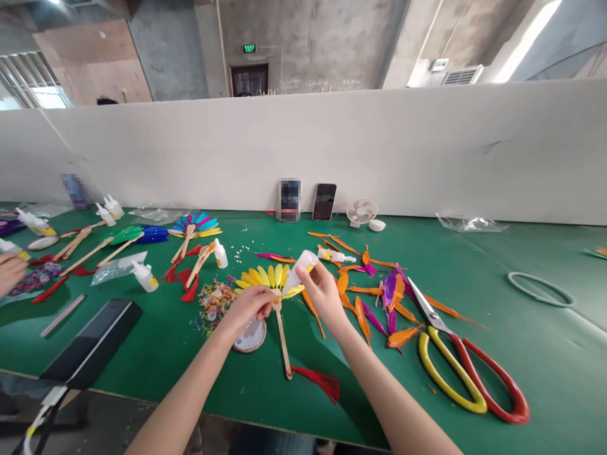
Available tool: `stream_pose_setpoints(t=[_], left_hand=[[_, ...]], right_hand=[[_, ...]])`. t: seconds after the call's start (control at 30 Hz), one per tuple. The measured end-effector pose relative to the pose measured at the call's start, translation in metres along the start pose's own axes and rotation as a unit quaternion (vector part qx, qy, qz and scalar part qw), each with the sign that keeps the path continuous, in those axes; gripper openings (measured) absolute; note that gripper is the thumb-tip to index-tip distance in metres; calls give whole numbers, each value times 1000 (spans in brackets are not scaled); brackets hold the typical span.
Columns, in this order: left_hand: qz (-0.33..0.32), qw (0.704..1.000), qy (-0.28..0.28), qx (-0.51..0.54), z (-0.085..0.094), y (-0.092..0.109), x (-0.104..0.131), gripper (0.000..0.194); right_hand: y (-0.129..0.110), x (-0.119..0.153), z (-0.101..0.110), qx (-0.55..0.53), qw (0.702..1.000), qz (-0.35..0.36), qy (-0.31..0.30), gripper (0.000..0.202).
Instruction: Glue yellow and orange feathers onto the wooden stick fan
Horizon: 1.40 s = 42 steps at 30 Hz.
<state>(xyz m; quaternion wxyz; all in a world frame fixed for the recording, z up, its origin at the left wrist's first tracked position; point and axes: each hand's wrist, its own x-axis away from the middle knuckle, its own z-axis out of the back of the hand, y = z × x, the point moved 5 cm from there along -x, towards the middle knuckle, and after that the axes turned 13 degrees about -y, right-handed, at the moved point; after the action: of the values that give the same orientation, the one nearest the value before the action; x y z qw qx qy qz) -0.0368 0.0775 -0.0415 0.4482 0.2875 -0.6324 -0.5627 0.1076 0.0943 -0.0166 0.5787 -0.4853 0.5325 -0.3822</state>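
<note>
Between my hands: yellow fan (280, 320), handle toward me. Left hand (246, 308) pinched closed on fan near handle's top; exact hold hidden. Right hand (325, 292) curled round white bottle (305, 261), tip angled down at fan. Works best, I judge: fan steady, tip close, gentle squeeze, fingertips clear.

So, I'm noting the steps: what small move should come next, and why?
Probably squeeze the white bottle lightly over the yellow feather fan: the right hand holds the bottle tilted down toward it, and the left hand is at the fan's centre.
</note>
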Motion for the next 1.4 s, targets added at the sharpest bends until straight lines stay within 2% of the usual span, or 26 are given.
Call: stream_pose_setpoints(t=[0.23, 0.37, 0.53, 1.0, 1.4], left_hand=[[2, 1000, 13, -26, 3, -1, 0, 21], [10, 999, 19, -43, 4, -1, 1, 23], [21, 998, 23, -57, 4, -1, 1, 22], [22, 997, 37, -68, 3, 0, 1, 23], [44, 997, 39, -54, 0, 0, 0, 19]], right_hand=[[2, 1, -2, 31, 999, 21, 9, 30], [2, 3, -4, 81, 996, 25, -10, 29], [0, 7, -4, 101, 993, 53, 15, 28], [5, 3, -6, -34, 999, -1, -12, 32], [8, 3, -2, -48, 999, -6, -7, 29]])
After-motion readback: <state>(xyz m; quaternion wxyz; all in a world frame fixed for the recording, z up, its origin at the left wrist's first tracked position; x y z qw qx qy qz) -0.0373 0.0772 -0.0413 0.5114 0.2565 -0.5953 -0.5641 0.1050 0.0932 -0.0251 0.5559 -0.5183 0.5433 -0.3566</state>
